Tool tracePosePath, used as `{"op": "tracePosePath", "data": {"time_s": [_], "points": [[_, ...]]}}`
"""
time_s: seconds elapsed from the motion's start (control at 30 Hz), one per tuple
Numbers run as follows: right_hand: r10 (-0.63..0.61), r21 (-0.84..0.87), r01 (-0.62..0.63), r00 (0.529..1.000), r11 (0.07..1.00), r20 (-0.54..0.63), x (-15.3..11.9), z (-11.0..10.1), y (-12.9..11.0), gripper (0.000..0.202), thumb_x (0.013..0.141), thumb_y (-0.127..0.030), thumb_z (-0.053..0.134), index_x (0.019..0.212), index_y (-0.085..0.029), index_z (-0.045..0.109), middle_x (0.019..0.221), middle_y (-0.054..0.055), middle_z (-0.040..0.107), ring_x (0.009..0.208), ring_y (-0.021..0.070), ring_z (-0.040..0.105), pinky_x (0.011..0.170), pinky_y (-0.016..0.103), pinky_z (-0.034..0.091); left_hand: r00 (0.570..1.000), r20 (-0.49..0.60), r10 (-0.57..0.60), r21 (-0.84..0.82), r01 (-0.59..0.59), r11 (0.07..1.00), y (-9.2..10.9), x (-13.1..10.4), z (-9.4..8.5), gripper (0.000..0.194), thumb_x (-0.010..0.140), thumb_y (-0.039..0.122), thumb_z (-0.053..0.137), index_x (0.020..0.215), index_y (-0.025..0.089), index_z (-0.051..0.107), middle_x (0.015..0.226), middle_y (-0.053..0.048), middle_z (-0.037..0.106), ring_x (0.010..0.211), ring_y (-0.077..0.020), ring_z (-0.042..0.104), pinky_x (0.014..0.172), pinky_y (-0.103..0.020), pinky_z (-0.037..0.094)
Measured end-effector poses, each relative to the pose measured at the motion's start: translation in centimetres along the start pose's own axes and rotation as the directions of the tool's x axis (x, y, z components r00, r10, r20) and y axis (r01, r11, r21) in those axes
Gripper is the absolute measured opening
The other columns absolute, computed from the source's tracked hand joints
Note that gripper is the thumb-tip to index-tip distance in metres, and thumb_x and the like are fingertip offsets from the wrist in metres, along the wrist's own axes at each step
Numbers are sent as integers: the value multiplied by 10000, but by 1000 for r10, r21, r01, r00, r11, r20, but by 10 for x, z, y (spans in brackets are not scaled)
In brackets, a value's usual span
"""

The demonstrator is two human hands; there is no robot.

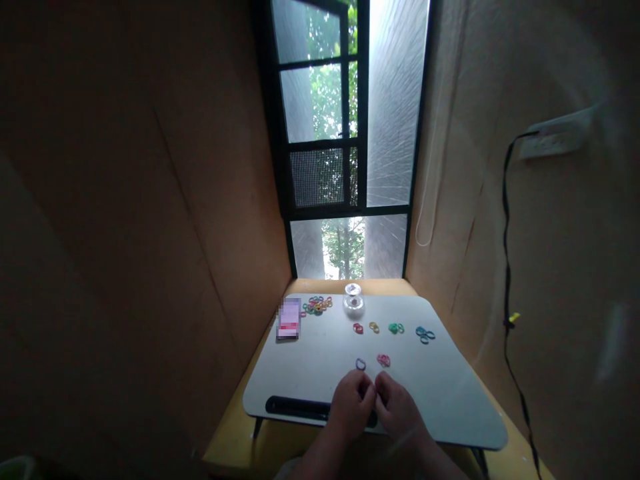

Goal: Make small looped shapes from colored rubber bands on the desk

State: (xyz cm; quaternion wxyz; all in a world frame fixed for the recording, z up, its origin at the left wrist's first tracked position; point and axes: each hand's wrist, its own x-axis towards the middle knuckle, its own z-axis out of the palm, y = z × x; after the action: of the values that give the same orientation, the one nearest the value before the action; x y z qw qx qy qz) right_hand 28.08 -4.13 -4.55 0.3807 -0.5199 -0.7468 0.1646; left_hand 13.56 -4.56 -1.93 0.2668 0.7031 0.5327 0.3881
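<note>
My left hand (354, 398) and my right hand (397, 403) meet over the front of a white lap table (295, 373). Both are closed, fingertips pressed together, and whatever they pinch is hidden. Just beyond my left hand lies a single purple band (361, 364). Past my right hand is a small pile of pink bands (383, 361). Farther back, a row of small groups holds red bands (358, 328), yellow bands (375, 327), green bands (396, 328) and teal bands (425, 335).
A mixed heap of coloured bands (317, 305) lies at the back left, beside a phone-like flat object (289, 319). A clear round container (353, 303) stands at the back middle. The table has a black slot (297, 407) in front. Walls flank both sides; a black cable (507, 267) hangs right.
</note>
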Motion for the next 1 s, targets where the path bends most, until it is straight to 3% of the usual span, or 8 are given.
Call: {"op": "tracePosePath", "data": {"time_s": [0.4, 0.63, 1.0], "points": [[35, 26, -36, 999, 999, 26, -12, -3, -12, 82, 839, -235, 455, 758, -220, 452, 690, -1, 603, 623, 165, 554, 595, 271, 368, 1000, 3, 7, 13, -7, 1000, -1, -12, 1, 138, 857, 272, 521, 746, 189, 527, 751, -17, 583, 702, -163, 518, 636, -281, 334], [-2, 6, 2, 1000, 1000, 14, -22, 4, -6, 68, 838, -237, 461, 783, -209, 492, 737, 19, 639, 665, 174, 581, 631, 274, 391, 1000, 1, -2, 33, 2, 999, -5, -22, 5, 159, 870, 283, 499, 750, 182, 532, 757, -17, 587, 709, -156, 517, 641, -270, 338], [20, 38, -21, 999, 999, 35, 6, -13, -14, 104, 825, -248, 479, 732, -220, 444, 637, -27, 529, 587, 141, 482, 572, 253, 332, 999, 33, 26, 53, -28, 998, 1, 7, -3, 178, 865, 277, 508, 721, 180, 548, 720, -1, 557, 689, -146, 501, 644, -266, 340]]}}
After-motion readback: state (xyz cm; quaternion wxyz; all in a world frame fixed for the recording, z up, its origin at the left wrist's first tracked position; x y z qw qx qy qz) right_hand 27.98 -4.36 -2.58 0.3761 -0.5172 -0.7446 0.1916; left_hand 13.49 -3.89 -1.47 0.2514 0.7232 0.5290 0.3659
